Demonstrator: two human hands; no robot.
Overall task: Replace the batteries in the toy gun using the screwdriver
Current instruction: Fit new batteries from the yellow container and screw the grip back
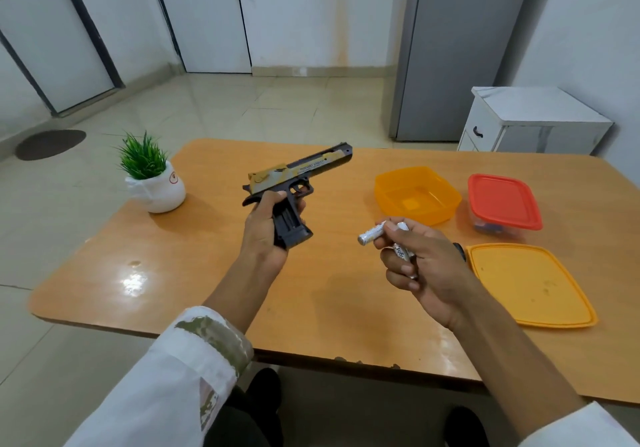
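My left hand (265, 230) grips the toy gun (301, 176) by its black handle and holds it above the table, barrel pointing up and to the right. The handle's side looks open, with a dark slot showing. My right hand (415, 263) holds white and silver batteries (372, 233); one sticks out to the left between thumb and forefinger, and more lie under the curled fingers. A dark object, perhaps the screwdriver handle (460, 251), shows just behind my right hand; most of it is hidden.
The wooden table (194, 273) carries a small potted plant (152, 176) at the back left. An open orange container (417, 195), a clear box with a red lid (504, 202) and a loose orange lid (530, 285) lie on the right. A white cabinet (530, 121) stands behind.
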